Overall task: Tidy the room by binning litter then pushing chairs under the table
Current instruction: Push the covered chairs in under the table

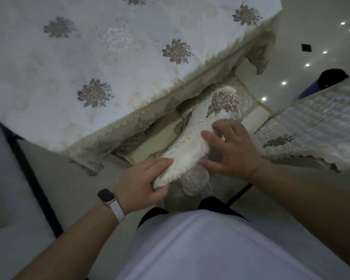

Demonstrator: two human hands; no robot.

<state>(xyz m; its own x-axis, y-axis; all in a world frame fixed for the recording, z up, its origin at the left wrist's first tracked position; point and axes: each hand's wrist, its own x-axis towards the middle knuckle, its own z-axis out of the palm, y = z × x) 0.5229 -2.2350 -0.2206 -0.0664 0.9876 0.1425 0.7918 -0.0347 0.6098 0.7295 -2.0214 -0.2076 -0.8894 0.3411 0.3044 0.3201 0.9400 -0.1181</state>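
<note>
A chair with a cream embroidered cover [202, 128] stands in front of me, its seat mostly beneath the table [89, 57], which wears a white cloth with grey flower patches. My left hand [143, 182] grips the near left end of the chair's covered back top, fingers curled round it. My right hand [230, 148] rests on the right part of that back top, fingers spread and bent over the fabric.
A second covered chair [315, 126] stands at the right, close to the first. A dark round object [321, 83] sits on the glossy tiled floor [311, 37] beyond it. A grey surface with a black edge [24, 158] runs along the left.
</note>
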